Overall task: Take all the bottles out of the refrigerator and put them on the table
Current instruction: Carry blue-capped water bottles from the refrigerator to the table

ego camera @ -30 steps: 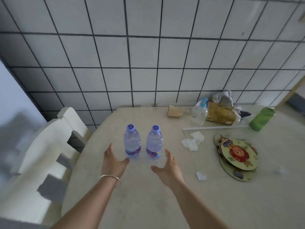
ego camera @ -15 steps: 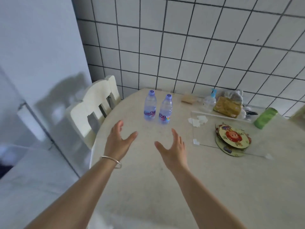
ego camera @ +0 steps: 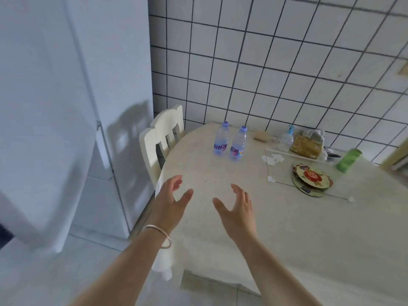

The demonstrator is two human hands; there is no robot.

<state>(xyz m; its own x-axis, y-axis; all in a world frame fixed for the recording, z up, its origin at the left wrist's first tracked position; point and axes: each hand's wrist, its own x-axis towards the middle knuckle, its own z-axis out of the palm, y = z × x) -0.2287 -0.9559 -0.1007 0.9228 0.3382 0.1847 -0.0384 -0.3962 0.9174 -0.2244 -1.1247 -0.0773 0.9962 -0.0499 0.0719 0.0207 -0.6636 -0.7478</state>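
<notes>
1. While nothing is held, the left hand (ego camera: 171, 203) and the right hand (ego camera: 237, 209) are seen spread above the near edge of the counter (ego camera: 287, 239), fingers loosely splayed and palms turned toward each other; a bangle (ego camera: 162, 236) is worn on the left wrist.
2. Two clear water bottles are found upright on the far left part of the counter, well apart from both hands: the left bottle (ego camera: 221, 139) and the right bottle (ego camera: 238, 144) are set just beside each other, purple caps on.
3. Further right, a small spray bottle (ego camera: 286, 138), a bagged food packet (ego camera: 307, 145), a green container (ego camera: 348, 160), some round cartoon mats (ego camera: 311, 177) and paper scraps (ego camera: 273, 159) are laid along the far side.
4. A white chair (ego camera: 162, 138) is tucked at the counter's left, and the refrigerator (ego camera: 55, 107) is stood to the left, its door apparently closed.
5. The step in hand is judged to be the return for more bottles, two being already delivered. The refrigerator door would need to be reached and pulled open; whether any bottles remain inside cannot be told.
</notes>
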